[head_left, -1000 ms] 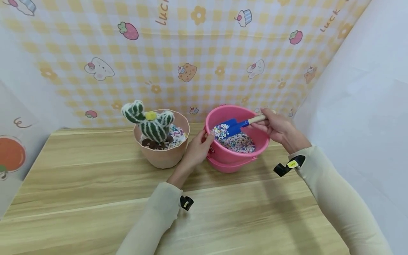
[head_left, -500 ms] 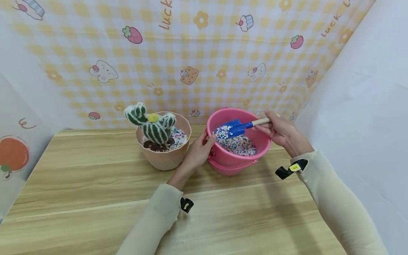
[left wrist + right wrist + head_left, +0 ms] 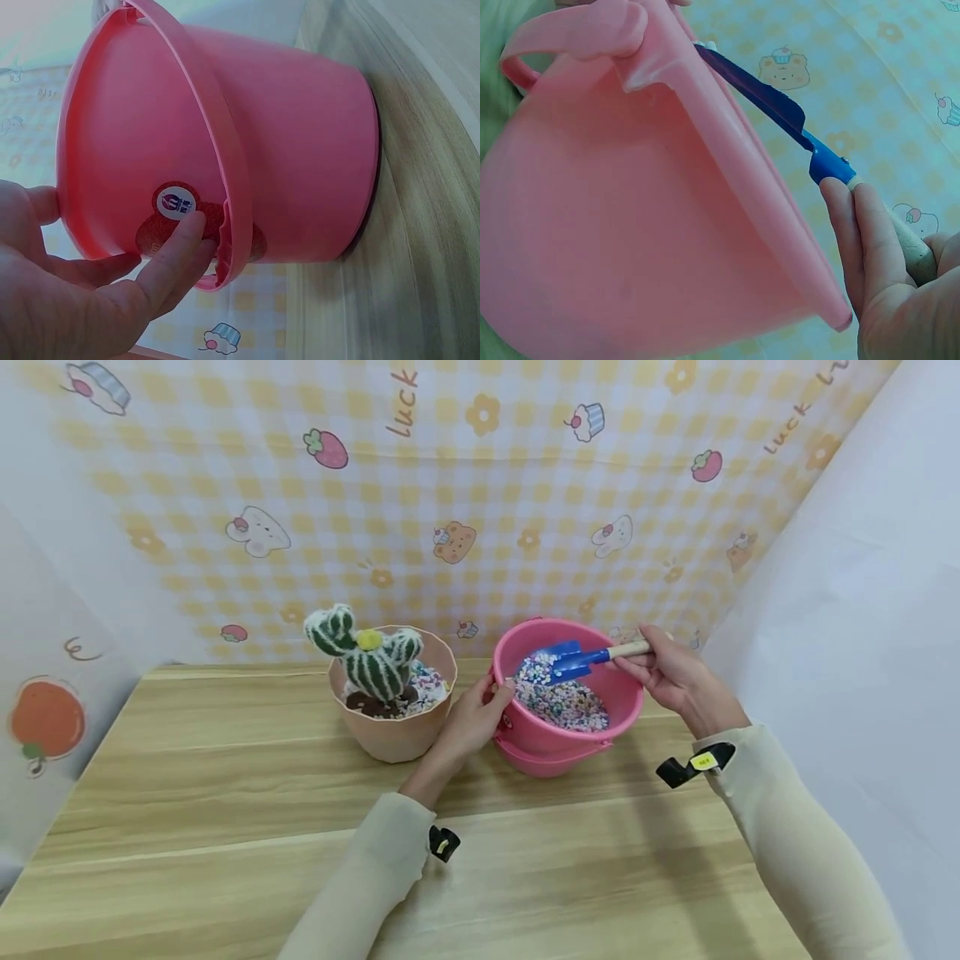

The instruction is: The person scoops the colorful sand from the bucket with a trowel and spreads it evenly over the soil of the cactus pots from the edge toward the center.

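My left hand point(image 3: 468, 722) rests on the pink bucket point(image 3: 540, 739) — smooth moulded plastic with a soft sheen, a small glossy sticker point(image 3: 175, 202) on its wall. In my right hand point(image 3: 671, 677) the little shovel point(image 3: 581, 658) has a blue blade that looks like painted metal, fairly glossy, and a pale handle of bare, matt wood. The pebbles point(image 3: 566, 703) inside are small, rough, multicoloured grit. The peach pot point(image 3: 393, 735) is matt plastic; the cactus point(image 3: 367, 656) looks fuzzy — knitted yarn. The counter point(image 3: 187, 793) is smooth wood-grain laminate, and the backdrop point(image 3: 450, 485) is thin printed sheet.
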Motion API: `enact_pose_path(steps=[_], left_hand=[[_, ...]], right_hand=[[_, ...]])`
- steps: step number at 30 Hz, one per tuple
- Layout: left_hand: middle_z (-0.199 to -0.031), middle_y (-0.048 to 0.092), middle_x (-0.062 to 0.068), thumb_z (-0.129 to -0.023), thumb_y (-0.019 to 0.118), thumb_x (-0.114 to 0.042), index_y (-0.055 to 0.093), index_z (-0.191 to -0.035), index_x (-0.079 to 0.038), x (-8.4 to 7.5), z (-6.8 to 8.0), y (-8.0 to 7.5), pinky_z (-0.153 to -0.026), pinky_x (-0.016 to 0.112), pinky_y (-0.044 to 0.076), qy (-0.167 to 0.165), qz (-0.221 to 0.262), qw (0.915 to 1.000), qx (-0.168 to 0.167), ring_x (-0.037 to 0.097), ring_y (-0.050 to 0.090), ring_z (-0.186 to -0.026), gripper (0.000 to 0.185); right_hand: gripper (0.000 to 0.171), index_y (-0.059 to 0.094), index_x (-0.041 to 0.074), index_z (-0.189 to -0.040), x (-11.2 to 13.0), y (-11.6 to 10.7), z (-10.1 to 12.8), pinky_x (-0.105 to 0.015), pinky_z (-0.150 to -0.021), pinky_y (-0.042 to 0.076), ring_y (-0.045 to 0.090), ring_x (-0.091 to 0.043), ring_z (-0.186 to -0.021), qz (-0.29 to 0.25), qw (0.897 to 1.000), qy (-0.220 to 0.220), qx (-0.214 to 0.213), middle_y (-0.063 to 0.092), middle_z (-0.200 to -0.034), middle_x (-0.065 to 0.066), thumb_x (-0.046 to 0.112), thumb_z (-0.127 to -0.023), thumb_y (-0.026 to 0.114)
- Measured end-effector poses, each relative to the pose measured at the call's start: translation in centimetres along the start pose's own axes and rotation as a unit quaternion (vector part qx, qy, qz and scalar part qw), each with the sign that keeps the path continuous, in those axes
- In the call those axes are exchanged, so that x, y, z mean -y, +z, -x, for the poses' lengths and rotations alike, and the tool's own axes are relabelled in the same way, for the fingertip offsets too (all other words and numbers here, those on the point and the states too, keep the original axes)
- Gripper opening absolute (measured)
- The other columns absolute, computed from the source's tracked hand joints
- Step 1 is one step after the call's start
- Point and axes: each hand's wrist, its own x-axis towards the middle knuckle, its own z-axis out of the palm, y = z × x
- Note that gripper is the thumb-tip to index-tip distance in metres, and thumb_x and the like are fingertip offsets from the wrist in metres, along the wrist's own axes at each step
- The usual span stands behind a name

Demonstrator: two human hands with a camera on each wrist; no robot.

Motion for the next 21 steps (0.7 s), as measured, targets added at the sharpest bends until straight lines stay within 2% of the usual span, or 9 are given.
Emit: enact_pose_path(steps=[4,7,11,13,21], left_hand=[[-0.140,0.054,0.007,-0.101,0.048,-0.050,0.036,-0.154,-0.026,0.2,0.1,-0.1,-0.088,0.037,0.058,-0.003,0.011,0.9999,0.005,0.024,0.058,-0.119,0.059],[-0.145,0.050,0.009,-0.102,0.048,-0.047,0.033,-0.156,-0.023,0.2,0.4,-0.3,-0.097,0.039,0.055,0.015,0.020,0.9996,0.015,0.026,0.054,-0.127,0.061],[-0.142,0.052,0.010,-0.104,0.047,-0.042,0.036,-0.154,-0.016,0.2,1.1,-0.5,-0.102,0.039,0.051,0.053,0.002,0.9983,0.023,0.025,0.053,-0.127,0.058],[-0.141,0.052,0.011,-0.104,0.047,-0.038,0.037,-0.154,-0.014,0.3,1.6,-0.8,-0.103,0.039,0.051,0.061,-0.004,0.9978,0.027,0.027,0.054,-0.128,0.056],[-0.138,0.054,0.009,-0.105,0.048,-0.032,0.043,-0.151,-0.018,1.1,4.4,-3.4,-0.102,0.043,0.050,0.052,-0.022,0.9980,0.030,0.027,0.056,-0.122,0.048]], right_hand=[[0.042,0.068,-0.001,-0.094,-0.2,-0.2,0.0,-0.023,-0.079,0.058,0.074,-0.030,-0.082,-0.006,1.000,-0.001,0.004,0.073,-0.083,-0.023,0.034,-0.104,0.048],[0.044,0.069,-0.003,-0.092,-0.1,-0.4,0.3,-0.022,-0.079,0.058,0.075,-0.030,-0.081,-0.015,1.000,-0.007,0.009,0.073,-0.083,-0.024,0.034,-0.104,0.048],[0.046,0.070,-0.005,-0.093,0.4,-0.6,0.7,-0.023,-0.077,0.059,0.075,-0.030,-0.080,-0.034,0.999,-0.012,0.030,0.072,-0.083,-0.026,0.033,-0.105,0.047],[0.048,0.071,-0.006,-0.093,0.5,-0.6,0.8,-0.023,-0.076,0.059,0.074,-0.030,-0.080,-0.035,0.999,-0.011,0.038,0.072,-0.083,-0.026,0.034,-0.105,0.046],[0.048,0.072,-0.006,-0.090,0.3,0.9,0.2,-0.024,-0.077,0.059,0.074,-0.030,-0.081,-0.040,0.998,-0.004,0.051,0.073,-0.083,-0.025,0.034,-0.104,0.049]])
